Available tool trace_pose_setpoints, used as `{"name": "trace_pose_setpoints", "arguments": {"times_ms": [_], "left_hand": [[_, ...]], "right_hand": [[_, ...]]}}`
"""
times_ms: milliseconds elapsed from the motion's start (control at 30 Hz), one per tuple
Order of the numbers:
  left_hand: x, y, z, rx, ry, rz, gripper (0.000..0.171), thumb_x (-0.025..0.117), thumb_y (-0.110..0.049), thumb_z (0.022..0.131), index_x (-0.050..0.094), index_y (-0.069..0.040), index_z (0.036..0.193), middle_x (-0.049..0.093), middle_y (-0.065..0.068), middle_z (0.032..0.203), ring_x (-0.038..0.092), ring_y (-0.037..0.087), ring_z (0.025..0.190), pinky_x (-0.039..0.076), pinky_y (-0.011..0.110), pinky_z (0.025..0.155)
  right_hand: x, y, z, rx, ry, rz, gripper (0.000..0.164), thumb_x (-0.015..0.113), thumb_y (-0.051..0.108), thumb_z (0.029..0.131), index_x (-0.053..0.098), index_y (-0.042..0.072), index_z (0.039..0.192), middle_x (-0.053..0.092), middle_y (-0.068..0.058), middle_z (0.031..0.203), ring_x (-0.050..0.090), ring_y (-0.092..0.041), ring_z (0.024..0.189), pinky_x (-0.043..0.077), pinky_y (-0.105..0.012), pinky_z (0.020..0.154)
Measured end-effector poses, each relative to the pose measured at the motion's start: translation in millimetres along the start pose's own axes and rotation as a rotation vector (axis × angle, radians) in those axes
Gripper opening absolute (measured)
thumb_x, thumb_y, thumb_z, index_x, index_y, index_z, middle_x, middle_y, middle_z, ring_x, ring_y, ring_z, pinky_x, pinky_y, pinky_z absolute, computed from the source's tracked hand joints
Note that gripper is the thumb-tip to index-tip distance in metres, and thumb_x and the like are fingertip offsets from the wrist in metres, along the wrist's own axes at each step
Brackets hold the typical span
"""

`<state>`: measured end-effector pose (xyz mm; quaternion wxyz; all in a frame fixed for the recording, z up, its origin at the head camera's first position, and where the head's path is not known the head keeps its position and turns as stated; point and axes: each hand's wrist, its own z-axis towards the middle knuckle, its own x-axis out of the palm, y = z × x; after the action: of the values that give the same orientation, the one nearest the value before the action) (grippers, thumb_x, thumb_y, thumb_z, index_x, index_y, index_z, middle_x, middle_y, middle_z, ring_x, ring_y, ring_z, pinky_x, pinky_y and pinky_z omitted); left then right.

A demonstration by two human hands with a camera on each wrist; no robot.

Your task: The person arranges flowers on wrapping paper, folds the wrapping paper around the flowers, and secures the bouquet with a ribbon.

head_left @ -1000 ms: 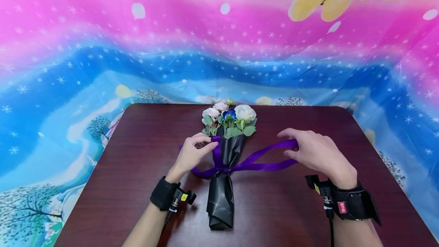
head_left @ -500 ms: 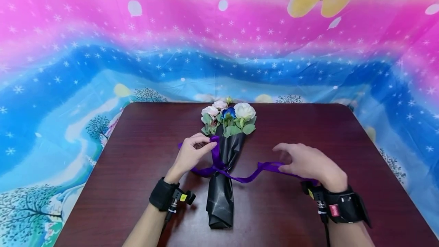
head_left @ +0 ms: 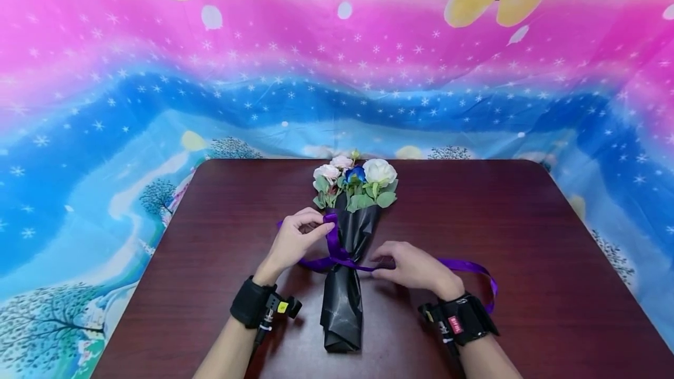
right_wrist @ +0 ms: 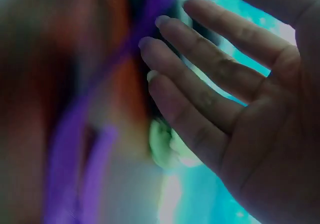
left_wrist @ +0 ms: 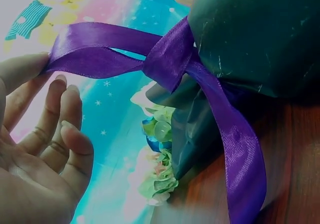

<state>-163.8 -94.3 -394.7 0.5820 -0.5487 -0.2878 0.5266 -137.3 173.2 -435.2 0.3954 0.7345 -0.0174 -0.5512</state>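
A bouquet (head_left: 380,173) of pink, white and blue flowers lies on the table, wrapped in black paper (head_left: 342,303). Purple ribbon (head_left: 337,244) is tied round the narrow waist of the wrap. My left hand (head_left: 293,241) pinches a raised ribbon loop (left_wrist: 95,36) between thumb and forefinger, its other fingers loosely bent; the left wrist view shows the knot (left_wrist: 170,59) beside the loop. Right of the waist, my right hand (head_left: 413,266) has its fingertips close to the ribbon, the fingers fairly straight in the right wrist view. A ribbon tail (head_left: 474,268) trails out behind this hand.
The dark reddish-brown table (head_left: 253,192) has rounded far corners. A printed cloth backdrop (head_left: 337,104) with snowflakes and trees hangs behind and beside it. Black straps with small cameras (head_left: 457,317) and cables sit on both wrists.
My right hand has come left and down, from holding the ribbon taut out to the right to close by the waist. The ribbon there has slackened. My left hand keeps its pinch.
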Motion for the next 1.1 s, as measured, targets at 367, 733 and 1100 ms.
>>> {"name": "trace_pose_setpoints", "arguments": {"times_ms": [367, 733, 1100], "left_hand": [[-2.9, 3.8, -3.6, 0.0, -0.012, -0.009, 0.008, 0.068, -0.009, 0.089, 0.069, -0.003, 0.083, 0.059, 0.005, 0.086, 0.054, 0.019, 0.076, 0.046, 0.029, 0.067], [-3.5, 3.3, -8.0, 0.01, 0.006, -0.01, 0.009, 0.067, -0.008, 0.09, 0.068, 0.0, 0.084, 0.059, 0.007, 0.086, 0.053, 0.022, 0.075, 0.045, 0.028, 0.066], [-3.4, 4.1, -10.1, 0.025, 0.037, -0.039, 0.006, 0.067, -0.006, 0.089, 0.07, -0.003, 0.086, 0.058, 0.006, 0.088, 0.053, 0.015, 0.075, 0.044, 0.025, 0.064]], "right_hand": [[19.2, -1.7, 14.4, -0.044, -0.073, 0.002, 0.007, 0.067, 0.021, 0.091, 0.074, 0.019, 0.092, 0.062, 0.019, 0.085, 0.055, -0.001, 0.073, 0.046, -0.024, 0.064], [26.1, 10.0, 28.9, -0.049, -0.186, 0.012, 0.01, 0.067, 0.025, 0.091, 0.072, 0.023, 0.099, 0.062, 0.02, 0.085, 0.057, 0.002, 0.075, 0.048, -0.025, 0.067], [28.7, 22.5, 47.4, -0.028, -0.167, -0.006, 0.025, 0.064, 0.029, 0.093, 0.069, 0.021, 0.116, 0.06, 0.019, 0.082, 0.054, 0.0, 0.068, 0.044, -0.024, 0.058]]}}
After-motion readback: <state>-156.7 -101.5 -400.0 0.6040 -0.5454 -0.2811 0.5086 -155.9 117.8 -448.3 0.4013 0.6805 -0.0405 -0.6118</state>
